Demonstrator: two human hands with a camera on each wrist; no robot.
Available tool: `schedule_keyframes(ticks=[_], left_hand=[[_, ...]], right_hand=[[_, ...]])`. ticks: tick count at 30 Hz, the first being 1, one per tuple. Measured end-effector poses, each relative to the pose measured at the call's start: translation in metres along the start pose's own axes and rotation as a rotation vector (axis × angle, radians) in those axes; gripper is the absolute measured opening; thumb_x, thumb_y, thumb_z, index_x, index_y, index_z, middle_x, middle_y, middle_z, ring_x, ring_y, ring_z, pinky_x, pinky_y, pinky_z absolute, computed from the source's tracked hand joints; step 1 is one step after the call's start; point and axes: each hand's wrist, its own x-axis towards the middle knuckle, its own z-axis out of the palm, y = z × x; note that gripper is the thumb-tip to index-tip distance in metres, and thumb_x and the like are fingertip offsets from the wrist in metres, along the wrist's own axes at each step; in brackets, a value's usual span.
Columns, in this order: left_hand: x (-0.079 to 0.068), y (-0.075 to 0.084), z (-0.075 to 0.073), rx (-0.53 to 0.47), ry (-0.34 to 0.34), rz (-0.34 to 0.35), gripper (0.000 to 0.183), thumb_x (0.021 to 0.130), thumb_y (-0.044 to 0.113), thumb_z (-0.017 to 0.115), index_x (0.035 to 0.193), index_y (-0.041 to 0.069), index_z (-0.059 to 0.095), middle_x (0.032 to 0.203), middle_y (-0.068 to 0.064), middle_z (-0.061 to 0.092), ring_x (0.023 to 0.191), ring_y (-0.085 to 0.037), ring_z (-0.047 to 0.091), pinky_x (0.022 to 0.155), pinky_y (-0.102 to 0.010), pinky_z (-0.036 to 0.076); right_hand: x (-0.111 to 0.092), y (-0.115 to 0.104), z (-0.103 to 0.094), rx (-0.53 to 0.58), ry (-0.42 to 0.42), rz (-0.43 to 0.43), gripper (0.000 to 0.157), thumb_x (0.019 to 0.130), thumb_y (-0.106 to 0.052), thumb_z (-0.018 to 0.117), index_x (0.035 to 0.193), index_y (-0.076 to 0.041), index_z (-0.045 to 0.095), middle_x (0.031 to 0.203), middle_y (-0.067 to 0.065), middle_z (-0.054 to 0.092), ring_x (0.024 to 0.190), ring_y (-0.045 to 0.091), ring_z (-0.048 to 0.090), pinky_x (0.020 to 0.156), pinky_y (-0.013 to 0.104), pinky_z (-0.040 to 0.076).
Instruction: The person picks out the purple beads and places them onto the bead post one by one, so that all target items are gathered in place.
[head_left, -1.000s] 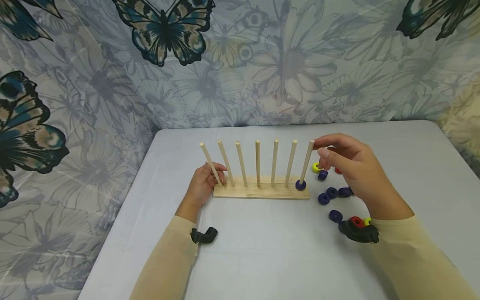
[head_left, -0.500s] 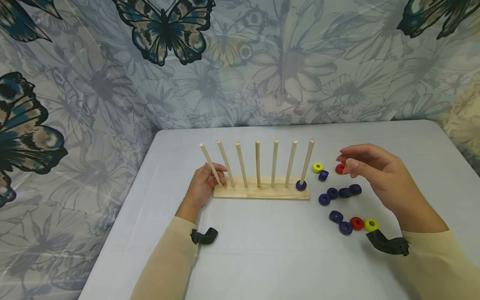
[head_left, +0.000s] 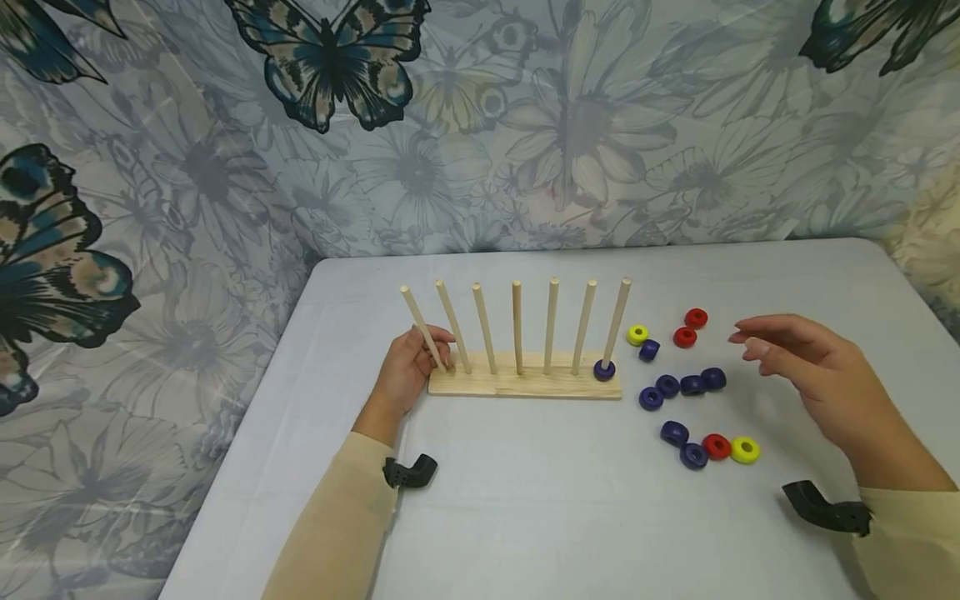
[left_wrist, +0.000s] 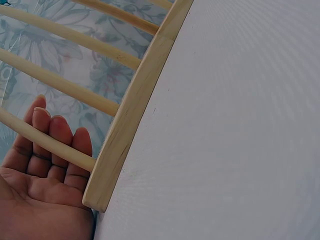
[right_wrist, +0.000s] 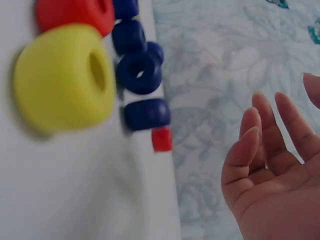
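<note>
A wooden stand [head_left: 525,385] with several upright pegs sits on the table, and a dark blue bead [head_left: 603,371] is threaded at the foot of its rightmost peg. At the stand's left end is my left hand [head_left: 402,371]; its loosely bent fingers reach behind the leftmost peg [left_wrist: 55,146], and the palm lies beside the board's end in the left wrist view. My right hand [head_left: 825,375] hovers right of the loose beads, fingers relaxed and apart, holding nothing. Nearest to it are a dark blue bead [head_left: 713,379] and a red bead [head_left: 685,337].
Several loose beads lie right of the stand: a yellow bead [head_left: 637,335] at the back, a row of blue ones in the middle, and a nearer row ending in another yellow bead [right_wrist: 65,80]. A patterned cloth [head_left: 480,125] hangs behind the white table [head_left: 525,500].
My right hand has moved from the top of the rightmost peg to the right, past the beads, uncovering them. The left hand stays at the stand.
</note>
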Motion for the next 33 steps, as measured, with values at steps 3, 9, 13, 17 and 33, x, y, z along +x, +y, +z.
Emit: schedule_keyframes(ticks=[3, 9, 13, 17, 33], left_hand=[[0.001, 0.001, 0.000, 0.003, -0.001, 0.000, 0.065, 0.099, 0.074, 0.059, 0.109, 0.013, 0.078, 0.083, -0.005, 0.067, 0.078, -0.016, 0.066, 0.078, -0.028, 0.057], [0.000, 0.001, 0.000, 0.001, -0.006, 0.008, 0.065, 0.100, 0.073, 0.060, 0.109, 0.010, 0.078, 0.083, -0.006, 0.067, 0.079, -0.017, 0.066, 0.078, -0.028, 0.057], [0.000, 0.000, 0.000, -0.005, -0.013, 0.013, 0.068, 0.100, 0.073, 0.060, 0.109, 0.008, 0.077, 0.083, -0.005, 0.068, 0.078, -0.016, 0.066, 0.078, -0.028, 0.057], [0.000, 0.000, 0.000, -0.001, -0.007, 0.015, 0.067, 0.099, 0.074, 0.061, 0.109, 0.010, 0.078, 0.082, -0.005, 0.068, 0.077, -0.016, 0.067, 0.077, -0.027, 0.057], [0.001, 0.000, -0.002, -0.014, -0.041, 0.029, 0.065, 0.103, 0.070, 0.057, 0.109, 0.008, 0.078, 0.083, -0.004, 0.068, 0.079, -0.016, 0.067, 0.079, -0.028, 0.057]], right_hand=[[-0.005, 0.009, -0.006, -0.082, 0.028, 0.042, 0.033, 0.111, 0.006, 0.055, 0.142, 0.003, 0.064, 0.126, -0.005, 0.072, 0.106, 0.012, 0.063, 0.083, 0.014, 0.051], [-0.012, 0.024, -0.018, -0.188, 0.063, 0.134, 0.032, 0.114, -0.008, 0.059, 0.145, -0.002, 0.062, 0.127, -0.014, 0.067, 0.114, 0.004, 0.059, 0.083, 0.008, 0.050], [-0.017, 0.037, -0.024, -0.218, 0.059, 0.202, 0.033, 0.114, -0.015, 0.062, 0.145, -0.004, 0.063, 0.125, -0.023, 0.066, 0.112, 0.003, 0.056, 0.079, 0.010, 0.049], [-0.018, 0.047, -0.027, -0.266, 0.027, 0.213, 0.033, 0.114, -0.019, 0.064, 0.142, -0.002, 0.064, 0.124, -0.027, 0.065, 0.109, 0.002, 0.056, 0.077, 0.011, 0.049], [-0.016, 0.055, -0.022, -0.398, -0.151, 0.147, 0.036, 0.102, -0.018, 0.081, 0.135, -0.008, 0.071, 0.116, -0.004, 0.069, 0.096, 0.008, 0.057, 0.072, 0.018, 0.045]])
